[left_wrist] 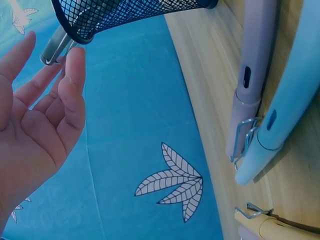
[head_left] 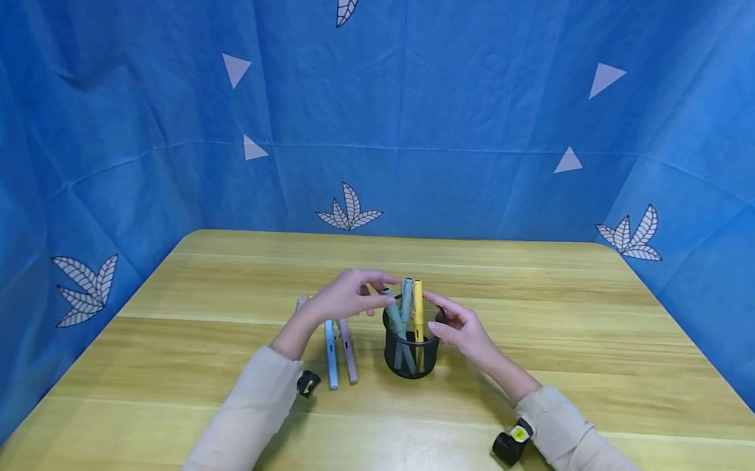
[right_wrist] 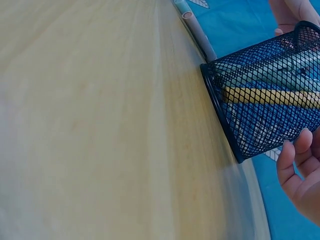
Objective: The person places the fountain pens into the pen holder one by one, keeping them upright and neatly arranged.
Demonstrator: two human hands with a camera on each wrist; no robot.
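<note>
A black mesh pen holder (head_left: 413, 369) stands upright on the table with two grey-green pens (head_left: 407, 297) and one yellow pen (head_left: 419, 311) in it. Over its left rim is my left hand (head_left: 348, 294), thumb and fingers spread near the top of a leaning grey-green pen; in the left wrist view the thumb stands apart from that pen (left_wrist: 54, 47). My right hand (head_left: 464, 333) is at the holder's right side, fingers loosely bent near the rim and yellow pen. In the right wrist view its fingertips (right_wrist: 286, 150) are close to the mesh; contact is unclear.
Left of the holder, a light blue pen (head_left: 331, 357) and a purple pen (head_left: 348, 353) lie on the wooden table (head_left: 579, 367). Behind them lie a yellow pen (left_wrist: 280, 229) and another pale purple pen (head_left: 301, 302), partly hidden. Blue cloth (head_left: 448, 120) hangs around the table.
</note>
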